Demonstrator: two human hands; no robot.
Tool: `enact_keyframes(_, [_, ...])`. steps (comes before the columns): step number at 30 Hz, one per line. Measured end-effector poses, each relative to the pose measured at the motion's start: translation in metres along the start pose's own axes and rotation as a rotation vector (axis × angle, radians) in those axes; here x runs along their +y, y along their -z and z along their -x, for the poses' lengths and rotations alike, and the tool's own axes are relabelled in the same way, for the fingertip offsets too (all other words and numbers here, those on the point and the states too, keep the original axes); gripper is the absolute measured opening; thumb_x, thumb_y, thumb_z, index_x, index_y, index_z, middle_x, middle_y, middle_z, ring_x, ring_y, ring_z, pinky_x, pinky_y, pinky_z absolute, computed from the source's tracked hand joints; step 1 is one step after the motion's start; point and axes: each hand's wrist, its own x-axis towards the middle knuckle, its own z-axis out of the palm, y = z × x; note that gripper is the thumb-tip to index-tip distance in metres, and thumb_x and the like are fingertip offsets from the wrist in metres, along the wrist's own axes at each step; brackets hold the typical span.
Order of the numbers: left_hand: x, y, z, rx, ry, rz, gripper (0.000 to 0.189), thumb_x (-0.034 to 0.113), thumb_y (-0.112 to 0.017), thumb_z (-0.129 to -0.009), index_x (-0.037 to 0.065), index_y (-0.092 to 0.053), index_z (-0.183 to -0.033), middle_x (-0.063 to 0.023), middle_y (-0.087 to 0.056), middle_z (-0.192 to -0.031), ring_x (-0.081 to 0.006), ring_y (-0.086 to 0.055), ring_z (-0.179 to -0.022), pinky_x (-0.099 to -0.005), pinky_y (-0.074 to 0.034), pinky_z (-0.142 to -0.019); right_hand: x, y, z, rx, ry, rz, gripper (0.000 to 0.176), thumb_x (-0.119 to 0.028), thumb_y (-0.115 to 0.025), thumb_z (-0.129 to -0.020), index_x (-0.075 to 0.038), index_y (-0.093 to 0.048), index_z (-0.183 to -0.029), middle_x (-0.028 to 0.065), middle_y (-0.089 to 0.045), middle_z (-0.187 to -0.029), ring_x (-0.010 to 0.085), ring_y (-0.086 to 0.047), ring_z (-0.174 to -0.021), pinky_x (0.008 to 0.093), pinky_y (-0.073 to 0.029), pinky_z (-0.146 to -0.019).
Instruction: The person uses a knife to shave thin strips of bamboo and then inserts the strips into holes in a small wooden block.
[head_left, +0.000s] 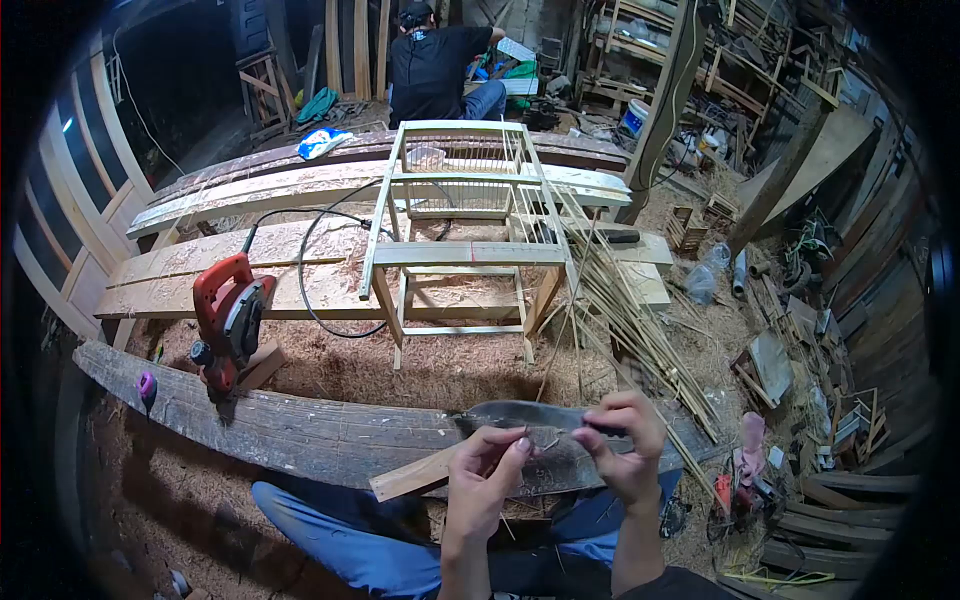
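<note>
Above the worn plank bench [330, 437], my left hand [487, 470] pinches a small thin piece, probably a sliver of wood or bamboo, between thumb and fingertips. My right hand [625, 445] is closed round the dark handle of a knife [530, 411], whose broad blade points left, just above my left fingertips. Under my left wrist, a short wooden board [412, 474] lies on the bench. Beyond the hands stands a pale wooden frame [465, 253] with thin bars, and a bundle of thin bamboo strips [640, 325] leans to its right.
A red electric planer [232, 310] stands on the bench at the left, with its black cable looping behind. Long planks [230, 262] lie across the middle. Another person [430, 70] sits at the back. A wooden post [665, 100] rises at the right; shavings cover the floor.
</note>
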Motion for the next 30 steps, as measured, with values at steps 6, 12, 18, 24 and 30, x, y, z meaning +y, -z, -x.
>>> enact_keyframes(6, [-0.008,0.007,0.005,-0.042,-0.054,-0.047,0.015,0.008,-0.068,-0.096,0.0,-0.067,-0.109,-0.0059,-0.072,-0.096,-0.0049,-0.061,-0.081,-0.0191,-0.046,-0.068,-0.005,-0.001,0.004,-0.153,0.089,-0.046,0.028,-0.014,-0.092,-0.067,-0.007,-0.071,-0.086,0.0076,-0.068,-0.085,0.0211,-0.068,-0.073,0.0314,-0.053,-0.063])
enact_keyframes(12, [0.004,-0.002,0.006,-0.021,-0.027,-0.086,0.014,0.004,-0.071,-0.093,-0.003,-0.068,-0.105,-0.0037,-0.069,-0.097,-0.009,-0.063,-0.085,-0.0236,-0.05,-0.079,0.003,0.003,0.003,0.002,0.056,-0.024,0.03,-0.015,-0.092,-0.066,-0.008,-0.071,-0.086,0.0067,-0.067,-0.085,0.0202,-0.068,-0.074,0.0308,-0.052,-0.063])
enact_keyframes(18, [-0.008,-0.003,0.008,0.054,-0.175,-0.22,0.013,-0.002,-0.07,-0.09,-0.003,-0.069,-0.103,-0.0046,-0.071,-0.097,-0.0085,-0.065,-0.087,-0.0227,-0.052,-0.079,0.0,0.0,0.007,-0.128,0.11,-0.036,0.031,-0.015,-0.091,-0.068,-0.008,-0.067,-0.086,0.0072,-0.066,-0.087,0.0199,-0.065,-0.074,0.0309,-0.052,-0.064])
enact_keyframes(24, [-0.007,-0.008,0.009,0.146,-0.251,-0.334,0.009,0.001,-0.074,-0.087,0.0,-0.073,-0.096,-0.0048,-0.073,-0.085,-0.0081,-0.067,-0.077,-0.023,-0.053,-0.07,-0.005,-0.006,0.009,-0.088,0.123,-0.062,0.031,-0.017,-0.092,-0.068,-0.009,-0.069,-0.087,0.0063,-0.066,-0.085,0.0188,-0.064,-0.07,0.03,-0.051,-0.061])
enact_keyframes(30, [-0.015,-0.008,0.006,0.242,-0.669,-0.913,0.016,0.004,-0.082,-0.073,0.005,-0.069,-0.082,-0.0094,-0.065,-0.069,-0.0269,-0.063,-0.061,-0.0353,-0.048,-0.059,-0.006,-0.009,0.015,-0.049,0.103,-0.033,0.03,-0.016,-0.091,-0.068,-0.009,-0.069,-0.087,0.0059,-0.064,-0.085,0.019,-0.064,-0.069,0.0303,-0.05,-0.059])
